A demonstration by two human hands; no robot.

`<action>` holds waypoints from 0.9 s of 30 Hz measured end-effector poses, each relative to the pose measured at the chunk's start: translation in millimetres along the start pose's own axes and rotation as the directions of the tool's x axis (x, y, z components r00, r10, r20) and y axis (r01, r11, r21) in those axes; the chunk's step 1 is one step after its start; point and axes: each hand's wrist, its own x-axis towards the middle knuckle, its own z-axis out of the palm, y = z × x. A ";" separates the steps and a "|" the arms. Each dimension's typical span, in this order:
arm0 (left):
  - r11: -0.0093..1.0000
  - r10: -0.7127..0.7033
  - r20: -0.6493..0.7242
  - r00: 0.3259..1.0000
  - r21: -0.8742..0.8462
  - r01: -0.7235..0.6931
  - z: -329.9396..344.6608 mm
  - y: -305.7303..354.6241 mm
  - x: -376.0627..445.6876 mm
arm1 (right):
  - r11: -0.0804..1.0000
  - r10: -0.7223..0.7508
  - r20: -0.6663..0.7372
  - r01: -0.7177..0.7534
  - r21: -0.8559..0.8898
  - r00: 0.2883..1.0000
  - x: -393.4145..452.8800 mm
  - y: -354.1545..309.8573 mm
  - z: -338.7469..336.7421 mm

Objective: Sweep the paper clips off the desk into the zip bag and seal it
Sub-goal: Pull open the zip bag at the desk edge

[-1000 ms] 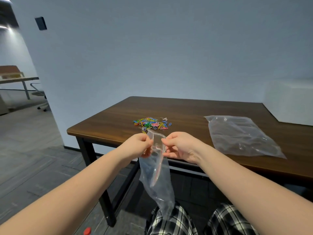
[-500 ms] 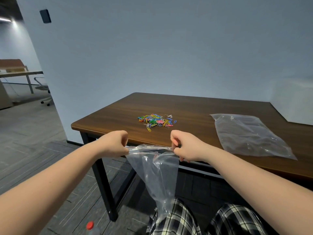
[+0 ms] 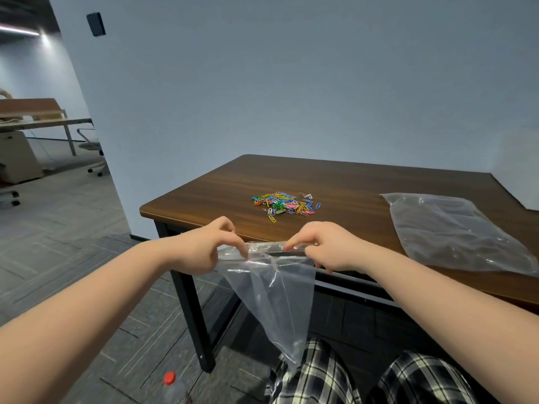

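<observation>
I see my left hand (image 3: 204,246) and right hand (image 3: 329,246), knuckles up, each pinching one end of the zip bag (image 3: 271,293) mouth, with the paper clips (image 3: 284,203) heaped on the desk (image 3: 350,188) just beyond my fingers.

No text, label, brand, number or sign can be read anywhere in the view. Nothing printed is seen on the clear zip bag (image 3: 271,295), on the second clear bag (image 3: 455,231) lying on the desk (image 3: 335,182), or on the red-capped bottle (image 3: 172,387) on the floor.
</observation>
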 end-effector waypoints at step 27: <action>0.953 -0.288 -0.112 0.951 0.067 0.296 46.7 -24.2 13.5 | 0.858 0.215 0.117 -0.131 -0.498 0.970 18.2 -16.7 54.9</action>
